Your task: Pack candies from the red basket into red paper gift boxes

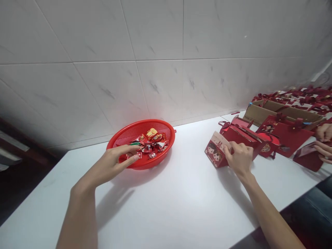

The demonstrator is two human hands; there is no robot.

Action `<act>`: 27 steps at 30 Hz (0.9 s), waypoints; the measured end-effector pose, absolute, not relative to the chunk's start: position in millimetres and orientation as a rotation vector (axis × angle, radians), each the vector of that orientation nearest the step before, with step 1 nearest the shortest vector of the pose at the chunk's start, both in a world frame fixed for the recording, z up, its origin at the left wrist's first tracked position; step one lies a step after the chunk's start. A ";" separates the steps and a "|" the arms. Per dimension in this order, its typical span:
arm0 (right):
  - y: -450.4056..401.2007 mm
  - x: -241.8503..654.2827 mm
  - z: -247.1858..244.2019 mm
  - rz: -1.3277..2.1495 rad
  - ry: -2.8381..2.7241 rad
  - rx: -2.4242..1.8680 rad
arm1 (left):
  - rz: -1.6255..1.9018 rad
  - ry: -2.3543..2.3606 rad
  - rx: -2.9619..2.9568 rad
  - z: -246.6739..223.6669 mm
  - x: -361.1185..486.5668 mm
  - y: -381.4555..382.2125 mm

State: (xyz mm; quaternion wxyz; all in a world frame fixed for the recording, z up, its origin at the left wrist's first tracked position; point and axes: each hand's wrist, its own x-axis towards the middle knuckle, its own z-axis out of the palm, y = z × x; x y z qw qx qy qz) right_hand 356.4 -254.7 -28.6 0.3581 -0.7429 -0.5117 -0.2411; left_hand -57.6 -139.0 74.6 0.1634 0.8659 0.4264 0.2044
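My left hand (118, 160) hovers over the near left rim of a red plastic basket (166, 155), its fingers apart and holding nothing. Wrapped candies (149, 147) in red, yellow and green lie in the basket. On the right, my right hand (240, 157) grips the top edge of a small red gift box (215, 150), thumb on one side and fingers on the other. The box is tilted and carries a cartoon figure print on its pale front. Several other red gift boxes (269, 141) stand just behind and right of that hand.
An open brown cardboard box (252, 114) stands at the back right, with many red ribboned boxes (306, 98) behind it. A co-worker's hands (324, 143) hold a red box at the right edge. A tiled wall (160, 79) borders the white table (178, 207).
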 end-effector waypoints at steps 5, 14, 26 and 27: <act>-259.3 374.8 -30.7 -0.764 -1.225 -2.017 | 0.605 1.250 2.448 76.7 -67.0 -138.0; -255.5 400.4 -39.4 -0.828 -1.127 -2.048 | 0.643 1.448 2.405 86.5 -87.8 -140.0; -237.4 361.4 -14.0 -0.972 -1.278 -1.667 | 0.753 1.642 2.258 88.4 -117.2 -137.8; -234.5 350.0 -8.5 -0.919 -1.343 -1.595 | 0.743 1.627 2.262 86.6 -116.9 -135.6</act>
